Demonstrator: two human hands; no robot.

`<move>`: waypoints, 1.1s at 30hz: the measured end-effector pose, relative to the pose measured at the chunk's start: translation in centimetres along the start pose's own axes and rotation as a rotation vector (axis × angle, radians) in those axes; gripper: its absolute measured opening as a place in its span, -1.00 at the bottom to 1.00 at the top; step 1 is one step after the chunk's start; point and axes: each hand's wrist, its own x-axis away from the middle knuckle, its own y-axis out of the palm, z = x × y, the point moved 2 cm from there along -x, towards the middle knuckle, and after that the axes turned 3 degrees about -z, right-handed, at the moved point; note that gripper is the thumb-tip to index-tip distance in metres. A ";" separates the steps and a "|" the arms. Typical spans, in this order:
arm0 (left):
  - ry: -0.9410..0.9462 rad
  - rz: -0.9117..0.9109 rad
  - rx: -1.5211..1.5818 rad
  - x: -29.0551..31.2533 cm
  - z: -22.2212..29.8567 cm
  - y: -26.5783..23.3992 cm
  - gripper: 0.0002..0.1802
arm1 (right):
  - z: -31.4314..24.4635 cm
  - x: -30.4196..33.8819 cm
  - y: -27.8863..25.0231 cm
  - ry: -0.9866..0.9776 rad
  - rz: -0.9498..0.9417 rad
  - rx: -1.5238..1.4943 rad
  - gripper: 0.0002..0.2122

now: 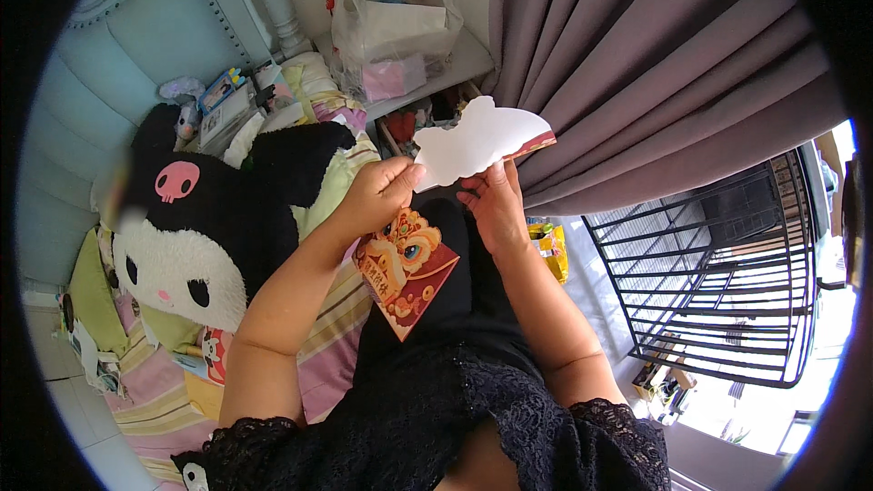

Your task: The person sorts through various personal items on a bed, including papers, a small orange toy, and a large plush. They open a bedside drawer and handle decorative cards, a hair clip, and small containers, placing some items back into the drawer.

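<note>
A white die-cut paper piece with a wavy outline is held up in front of me. A strip of red printed paper shows along its right end, so it may be a red envelope seen from its pale side. My left hand pinches its left end between thumb and fingers. Its lower edge is gripped by my right hand, thumb on the white face. On my lap, below my left wrist, lies a red envelope with a cartoon lion-dance head, its pointed corner toward me.
To the left, a large black-and-white plush toy rests on a striped bed. Ahead, a clear plastic bag stands on a grey nightstand. Grey curtains hang at right, above a black metal rack.
</note>
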 end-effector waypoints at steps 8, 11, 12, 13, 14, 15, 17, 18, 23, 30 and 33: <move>-0.023 0.128 0.089 0.8 0.2 1.4 -0.64 | -0.8 -0.4 0.3 0.090 -0.173 -0.135 -0.65; -0.045 0.348 0.063 1.1 0.1 2.0 -0.67 | -0.2 -0.5 0.0 0.100 -0.089 -0.058 -0.68; 0.010 0.380 -0.007 1.2 0.1 2.4 -0.68 | 0.1 -0.3 0.5 0.107 0.016 0.022 -0.62; 0.066 0.413 -0.077 1.4 0.1 2.9 -0.69 | 0.0 -0.3 1.2 0.105 0.060 0.073 -0.60; 0.122 0.445 -0.148 1.6 0.2 3.4 -0.71 | -0.1 -0.4 1.6 0.104 0.104 0.124 -0.57; 0.145 0.456 -0.117 1.8 0.9 3.8 -0.74 | -0.2 -0.6 1.8 0.090 0.082 0.120 -0.56; 0.144 0.471 -0.156 1.9 1.0 3.9 -0.76 | 0.2 -0.8 1.6 0.073 0.052 0.058 -0.59; 0.144 0.478 -0.175 1.9 1.1 3.9 -0.77 | 0.4 -0.9 1.4 0.063 0.038 0.027 -0.61; 0.292 0.535 -0.298 1.8 2.4 3.4 -0.77 | 0.8 0.2 1.0 -0.017 -0.200 -0.191 -0.37; 0.318 0.550 -0.374 1.1 2.2 3.6 -0.77 | 1.5 -0.3 -0.3 0.028 -0.206 -0.222 -0.45; 0.137 0.571 -0.325 -0.5 0.7 2.2 -0.71 | 1.7 -1.1 -1.6 0.100 0.009 0.030 -0.76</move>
